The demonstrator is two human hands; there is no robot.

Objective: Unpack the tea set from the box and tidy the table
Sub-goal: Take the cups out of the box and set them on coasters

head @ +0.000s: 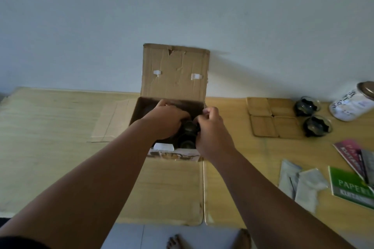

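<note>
Reaching into the box [174,70], left hand [168,121] and right hand [212,129] curl around a dark cup [189,127] between them.

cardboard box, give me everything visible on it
The cardboard box is brown, creased corrugated board, standing open at the table's far edge. Its lid flap stands upright against the wall, torn at the top, with two white tabs. Side flaps lie flat. Left hand and right hand reach inside among dark cups.
</note>
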